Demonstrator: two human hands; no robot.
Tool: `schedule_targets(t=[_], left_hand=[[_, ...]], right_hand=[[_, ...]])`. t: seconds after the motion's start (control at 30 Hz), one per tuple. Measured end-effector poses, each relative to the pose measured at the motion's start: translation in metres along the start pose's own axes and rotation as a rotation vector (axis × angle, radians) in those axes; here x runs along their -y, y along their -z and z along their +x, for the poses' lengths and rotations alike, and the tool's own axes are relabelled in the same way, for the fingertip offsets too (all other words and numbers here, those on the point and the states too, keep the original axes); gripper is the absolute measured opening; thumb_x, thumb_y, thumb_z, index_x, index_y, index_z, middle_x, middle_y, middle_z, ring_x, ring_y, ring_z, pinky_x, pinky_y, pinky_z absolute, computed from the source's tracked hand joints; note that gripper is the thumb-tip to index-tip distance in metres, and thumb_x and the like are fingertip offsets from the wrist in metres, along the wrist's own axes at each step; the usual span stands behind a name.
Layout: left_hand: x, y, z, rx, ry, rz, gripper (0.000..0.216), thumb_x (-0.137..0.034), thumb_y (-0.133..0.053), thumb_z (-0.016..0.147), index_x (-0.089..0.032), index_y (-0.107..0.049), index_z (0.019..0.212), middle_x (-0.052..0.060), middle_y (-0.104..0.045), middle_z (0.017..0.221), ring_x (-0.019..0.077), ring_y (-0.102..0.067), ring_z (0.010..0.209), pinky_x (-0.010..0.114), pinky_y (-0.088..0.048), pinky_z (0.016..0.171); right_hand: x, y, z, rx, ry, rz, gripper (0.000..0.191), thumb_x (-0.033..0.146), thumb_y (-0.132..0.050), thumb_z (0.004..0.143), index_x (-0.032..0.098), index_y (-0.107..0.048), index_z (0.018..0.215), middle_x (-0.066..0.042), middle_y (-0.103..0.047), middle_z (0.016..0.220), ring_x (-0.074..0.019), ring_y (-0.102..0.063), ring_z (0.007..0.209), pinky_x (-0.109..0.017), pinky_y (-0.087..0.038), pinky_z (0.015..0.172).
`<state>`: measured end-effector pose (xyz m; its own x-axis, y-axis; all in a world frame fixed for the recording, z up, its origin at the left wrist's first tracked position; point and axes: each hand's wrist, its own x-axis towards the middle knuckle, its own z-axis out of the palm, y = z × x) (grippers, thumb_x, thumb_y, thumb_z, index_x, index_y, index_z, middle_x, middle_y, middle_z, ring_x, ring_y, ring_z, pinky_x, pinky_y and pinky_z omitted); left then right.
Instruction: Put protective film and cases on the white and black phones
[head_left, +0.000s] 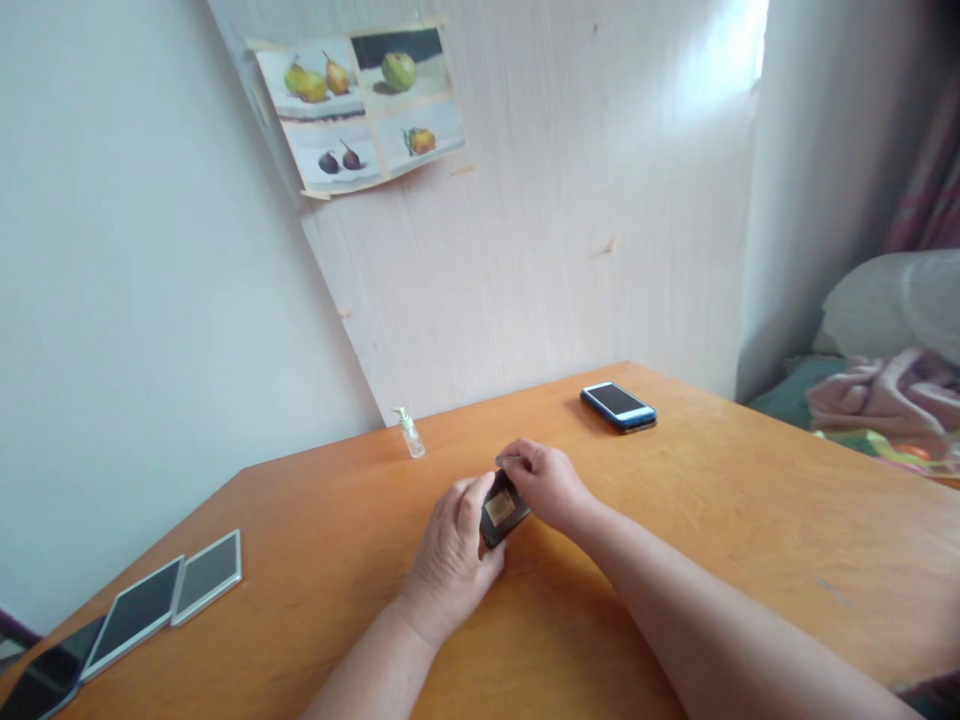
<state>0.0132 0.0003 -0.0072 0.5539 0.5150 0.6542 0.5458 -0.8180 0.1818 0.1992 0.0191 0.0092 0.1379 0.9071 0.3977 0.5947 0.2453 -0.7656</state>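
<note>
A small dark phone-like device [501, 508] with a pale label on its face lies between my hands in the middle of the wooden table [735, 520]. My left hand [452, 550] is curled around its near left side. My right hand [546, 483] grips its far end, fingers pinched at the top edge on a small grey part. Most of the device is hidden by my fingers.
A blue-edged phone [618, 405] lies at the table's far side. A small clear pump bottle [409, 433] stands near the wall. Three flat devices [171, 588] lie at the left corner. Fruit pictures [360, 105] hang on the wall. Bedding [885, 390] lies at the right.
</note>
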Motion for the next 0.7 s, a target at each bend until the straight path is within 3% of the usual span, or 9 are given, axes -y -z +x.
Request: schedule_targets(t=[0.1, 0.23, 0.33, 0.57, 0.7], left_hand=[[0.000, 0.001, -0.001, 0.019, -0.015, 0.024, 0.075, -0.008, -0.060, 0.078, -0.026, -0.027, 0.144, 0.012, -0.049, 0.128, 0.0270, -0.051, 0.117, 0.047, -0.046, 0.100], [-0.001, 0.002, -0.001, 0.015, -0.024, 0.059, 0.075, -0.006, -0.059, 0.078, -0.027, -0.028, 0.143, 0.011, -0.048, 0.131, 0.0276, -0.050, 0.120, 0.048, -0.043, 0.103], [-0.002, 0.002, 0.000, 0.017, -0.037, 0.070, 0.075, -0.006, -0.058, 0.078, -0.026, -0.028, 0.143, 0.011, -0.048, 0.132, 0.0271, -0.050, 0.120, 0.047, -0.044, 0.104], [-0.003, 0.001, -0.002, 0.043, -0.040, 0.055, 0.075, -0.004, -0.054, 0.079, -0.026, -0.025, 0.145, 0.012, -0.045, 0.134, 0.0266, -0.049, 0.123, 0.045, -0.046, 0.103], [-0.003, 0.000, -0.001, 0.024, -0.042, 0.074, 0.075, -0.004, -0.053, 0.079, -0.027, -0.025, 0.145, 0.012, -0.044, 0.136, 0.0261, -0.048, 0.126, 0.045, -0.045, 0.105]], right_hand=[[0.008, -0.001, -0.004, 0.050, 0.080, -0.025, 0.018, 0.031, -0.051, 0.086, 0.023, -0.068, 0.085, -0.001, -0.071, 0.079, -0.0145, -0.061, 0.074, -0.023, -0.040, 0.066], [-0.006, 0.015, 0.011, -0.104, -0.166, -0.093, 0.022, 0.034, -0.052, 0.085, 0.020, -0.067, 0.080, -0.004, -0.069, 0.073, -0.0155, -0.059, 0.068, -0.024, -0.037, 0.060], [-0.013, 0.021, 0.017, -0.172, -0.234, -0.077, 0.022, 0.034, -0.052, 0.084, 0.019, -0.067, 0.080, -0.004, -0.068, 0.073, -0.0152, -0.058, 0.066, -0.025, -0.036, 0.058], [0.009, 0.011, 0.002, 0.035, 0.002, -0.073, 0.016, 0.031, -0.055, 0.082, 0.022, -0.067, 0.078, -0.001, -0.068, 0.073, -0.0144, -0.058, 0.070, -0.024, -0.036, 0.062], [-0.002, 0.026, 0.013, -0.086, -0.187, -0.172, 0.020, 0.032, -0.053, 0.082, 0.019, -0.066, 0.073, -0.003, -0.066, 0.071, -0.0147, -0.057, 0.066, -0.025, -0.034, 0.058]])
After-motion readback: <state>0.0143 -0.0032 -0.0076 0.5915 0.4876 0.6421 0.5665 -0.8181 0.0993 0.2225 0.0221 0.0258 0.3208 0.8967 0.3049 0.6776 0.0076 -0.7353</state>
